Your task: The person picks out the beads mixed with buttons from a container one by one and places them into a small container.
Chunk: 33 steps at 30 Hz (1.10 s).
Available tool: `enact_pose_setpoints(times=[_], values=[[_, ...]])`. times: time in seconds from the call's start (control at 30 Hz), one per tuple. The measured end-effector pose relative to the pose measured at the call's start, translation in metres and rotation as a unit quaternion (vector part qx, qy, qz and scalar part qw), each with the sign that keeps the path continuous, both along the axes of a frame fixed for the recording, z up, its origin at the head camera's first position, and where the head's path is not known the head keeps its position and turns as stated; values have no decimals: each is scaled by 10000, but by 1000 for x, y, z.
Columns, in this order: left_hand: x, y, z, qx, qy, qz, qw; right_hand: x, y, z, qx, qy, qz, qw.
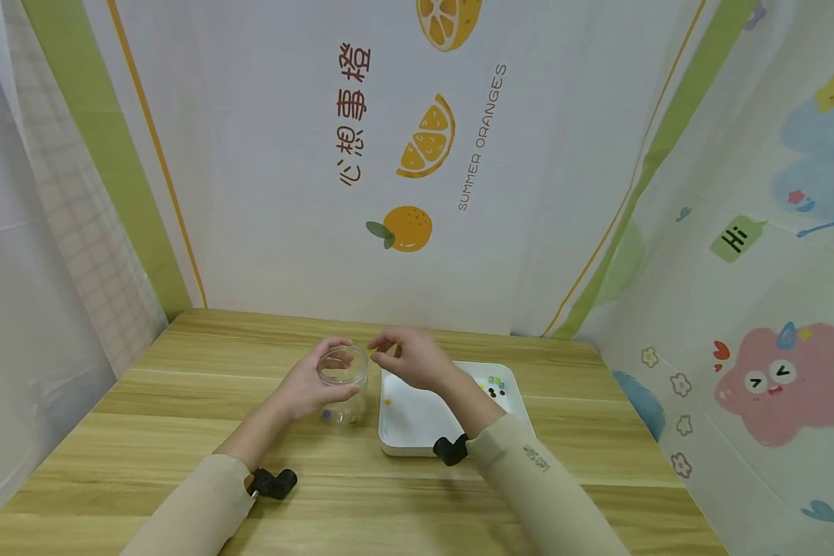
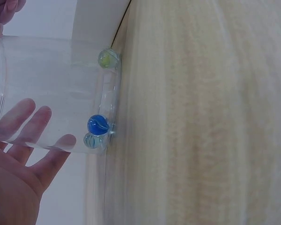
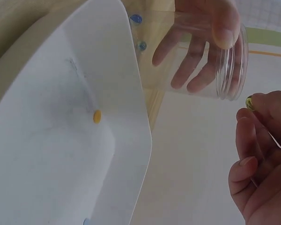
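My left hand [image 1: 309,390] grips a clear, open-topped jar [image 1: 356,395] standing upright on the table, its fingers and thumb around the upper wall. At the jar's bottom lie a blue marble [image 2: 98,124], a clear pale-blue marble [image 2: 91,140] and a clear marble with a yellow-green swirl [image 2: 108,58]. Just off the jar's rim, my right hand [image 1: 420,361] pinches a yellow-green marble [image 3: 249,103] between thumb and index finger. The other right fingers are curled toward the palm.
Right of the jar stands a white tray [image 1: 410,425]. A yellow-orange piece [image 3: 97,116] lies near its left end, and several small coloured and dark pieces [image 1: 493,390] are grouped at its right. The wooden table [image 1: 361,510] meets a printed curtain [image 1: 285,255] behind.
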State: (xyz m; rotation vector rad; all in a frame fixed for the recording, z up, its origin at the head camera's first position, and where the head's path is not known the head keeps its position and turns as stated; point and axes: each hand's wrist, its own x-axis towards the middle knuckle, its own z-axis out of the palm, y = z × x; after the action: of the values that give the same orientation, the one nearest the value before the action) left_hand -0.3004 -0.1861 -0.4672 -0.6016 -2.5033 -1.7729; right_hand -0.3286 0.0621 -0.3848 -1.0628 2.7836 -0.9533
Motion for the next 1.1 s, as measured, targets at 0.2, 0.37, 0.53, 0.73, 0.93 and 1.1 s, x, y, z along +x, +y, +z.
enact_pose_setpoints(times=[0.2, 0.37, 0.53, 0.73, 0.93, 1.1], values=[[1, -1, 2, 3, -34, -18, 10000, 0, -7, -5, 18, 70, 49, 10000], [1, 0, 2, -39, -71, -12, 10000, 0, -11, -7, 55, 91, 182, 9998], [0, 0, 0, -44, -103, 11, 9999, 0, -11, -9, 68, -24, 245, 9997], [0, 0, 0, -14, -73, 31, 10000, 0, -12, -11, 63, -61, 239, 9997], [0, 0, 0, -5, -56, 29, 10000, 0, -11, -12, 54, -30, 239, 9997], [1, 0, 1, 28, -19, -1, 10000, 2, -11, -11, 27, -59, 213, 9998]])
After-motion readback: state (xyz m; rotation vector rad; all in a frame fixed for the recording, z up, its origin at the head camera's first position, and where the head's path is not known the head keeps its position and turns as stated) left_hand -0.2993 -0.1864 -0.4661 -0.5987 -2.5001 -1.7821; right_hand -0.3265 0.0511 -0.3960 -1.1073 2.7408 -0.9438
